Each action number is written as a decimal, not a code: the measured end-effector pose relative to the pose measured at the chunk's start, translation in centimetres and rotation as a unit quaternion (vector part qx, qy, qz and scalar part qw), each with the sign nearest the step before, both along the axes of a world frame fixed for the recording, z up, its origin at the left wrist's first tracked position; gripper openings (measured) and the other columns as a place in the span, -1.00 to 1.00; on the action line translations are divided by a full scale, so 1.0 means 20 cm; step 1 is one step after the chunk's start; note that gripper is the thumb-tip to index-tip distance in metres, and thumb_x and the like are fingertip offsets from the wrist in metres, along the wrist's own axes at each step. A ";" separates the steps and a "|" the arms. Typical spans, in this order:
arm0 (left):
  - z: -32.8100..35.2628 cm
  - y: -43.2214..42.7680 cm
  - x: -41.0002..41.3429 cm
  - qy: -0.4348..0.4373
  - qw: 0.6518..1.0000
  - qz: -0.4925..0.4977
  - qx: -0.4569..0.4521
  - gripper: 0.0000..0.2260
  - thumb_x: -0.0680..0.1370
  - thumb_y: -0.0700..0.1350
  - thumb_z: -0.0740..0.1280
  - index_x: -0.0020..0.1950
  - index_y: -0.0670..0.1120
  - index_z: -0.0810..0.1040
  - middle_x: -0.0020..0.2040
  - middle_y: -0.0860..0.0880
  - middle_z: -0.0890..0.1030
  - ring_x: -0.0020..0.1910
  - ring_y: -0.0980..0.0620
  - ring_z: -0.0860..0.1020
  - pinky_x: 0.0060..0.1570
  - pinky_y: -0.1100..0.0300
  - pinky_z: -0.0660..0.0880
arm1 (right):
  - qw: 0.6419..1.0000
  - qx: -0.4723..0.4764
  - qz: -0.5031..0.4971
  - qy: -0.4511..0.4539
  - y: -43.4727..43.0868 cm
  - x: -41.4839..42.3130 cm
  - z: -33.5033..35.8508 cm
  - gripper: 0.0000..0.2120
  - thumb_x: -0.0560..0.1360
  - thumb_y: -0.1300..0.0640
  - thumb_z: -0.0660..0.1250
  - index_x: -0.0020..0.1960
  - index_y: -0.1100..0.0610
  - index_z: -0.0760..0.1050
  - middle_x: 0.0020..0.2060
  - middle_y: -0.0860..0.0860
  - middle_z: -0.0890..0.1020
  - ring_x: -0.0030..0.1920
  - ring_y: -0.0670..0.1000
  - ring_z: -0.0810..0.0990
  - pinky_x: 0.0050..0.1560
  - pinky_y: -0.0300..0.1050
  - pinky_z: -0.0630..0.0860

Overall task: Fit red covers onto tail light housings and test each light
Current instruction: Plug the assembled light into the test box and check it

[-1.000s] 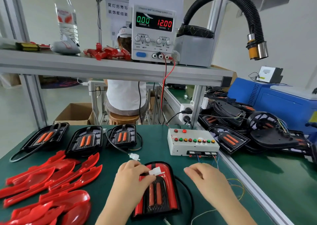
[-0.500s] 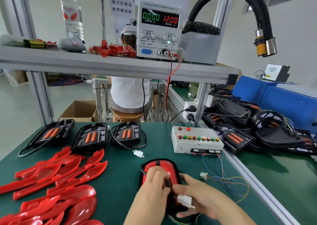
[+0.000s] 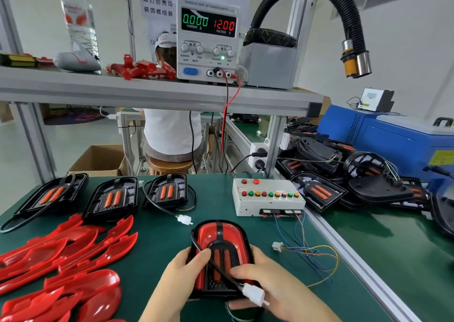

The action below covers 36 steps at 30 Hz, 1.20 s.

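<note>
One tail light (image 3: 210, 236), long axis front-to-back, rounded end farthest.

Glossy red plastic covers (image 3: 73, 253) lay near left on the matt green bench mat (image 3: 159, 243), matt black plastic housings (image 3: 111, 199) beyond them; the near tail light (image 3: 218, 238) shone smooth red over grained black. Far behind stood a brushed-metal shelf (image 3: 147, 91), cardboard box (image 3: 98, 157) and wooden stool (image 3: 169, 166).

White walls (image 3: 405, 39), pale floor (image 3: 73, 135), grey shelf (image 3: 147, 91).
</note>
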<state>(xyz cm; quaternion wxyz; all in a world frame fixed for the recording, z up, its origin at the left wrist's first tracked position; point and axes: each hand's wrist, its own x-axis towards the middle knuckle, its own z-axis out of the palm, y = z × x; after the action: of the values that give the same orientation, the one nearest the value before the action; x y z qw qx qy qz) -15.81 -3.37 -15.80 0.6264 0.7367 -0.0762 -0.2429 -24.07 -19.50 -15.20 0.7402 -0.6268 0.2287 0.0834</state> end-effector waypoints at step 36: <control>0.19 -0.59 -0.16 0.284 0.922 -0.139 -0.224 -0.66 0.62 -0.03 0.22 0.20 -0.30 0.42 -0.05 -0.29 0.67 -0.24 -0.14 0.69 -0.42 0.15 0.61 | 0.894 0.096 -0.278 -0.338 -0.37 -0.31 0.36 -0.45 0.36 0.16 0.45 0.33 0.09 0.43 0.19 0.12 0.63 0.13 0.16 0.66 -0.02 0.16 0.62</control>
<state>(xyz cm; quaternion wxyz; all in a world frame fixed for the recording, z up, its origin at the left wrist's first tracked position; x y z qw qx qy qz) -18.93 -15.12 -12.09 0.7300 0.4593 -0.0490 -0.5037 -30.24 -26.84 -8.06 0.8226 -0.4538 0.1206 -0.3207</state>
